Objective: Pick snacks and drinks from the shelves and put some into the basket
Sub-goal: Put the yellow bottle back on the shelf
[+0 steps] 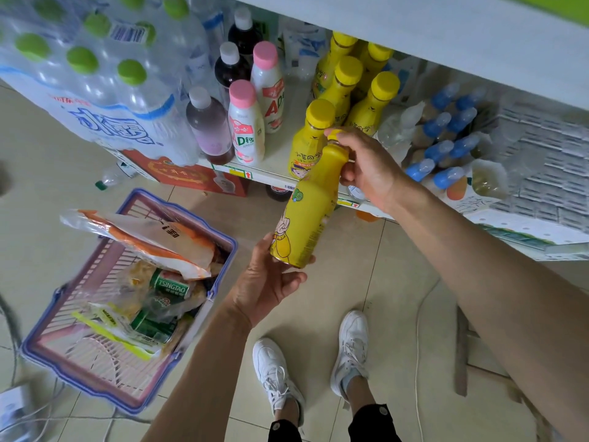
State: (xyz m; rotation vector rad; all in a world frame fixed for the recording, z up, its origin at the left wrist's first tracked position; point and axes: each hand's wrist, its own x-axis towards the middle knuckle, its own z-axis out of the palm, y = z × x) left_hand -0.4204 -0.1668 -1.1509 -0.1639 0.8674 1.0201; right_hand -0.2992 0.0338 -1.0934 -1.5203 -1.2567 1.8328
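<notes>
A yellow drink bottle (310, 205) hangs tilted in front of the low shelf (280, 181). My right hand (366, 167) grips its neck and cap from above. My left hand (271, 279) cups the bottle's base, fingers curled under it. Several more yellow bottles (347, 81) stand on the shelf behind. On the floor at the left sits the purple-rimmed pink basket (63, 368), holding green beer cans (169, 285), an orange-and-white snack bag (143, 240) and other packets.
Shrink-wrapped water packs (79, 78) fill the shelf's left end; pink-capped milk drinks (247, 122), dark juice bottles (210, 126) and blue-capped bottles (446, 141) stand alongside. A red box (188, 177) is under the shelf. My white shoes (312, 362) and cables (417, 330) are on the tiled floor.
</notes>
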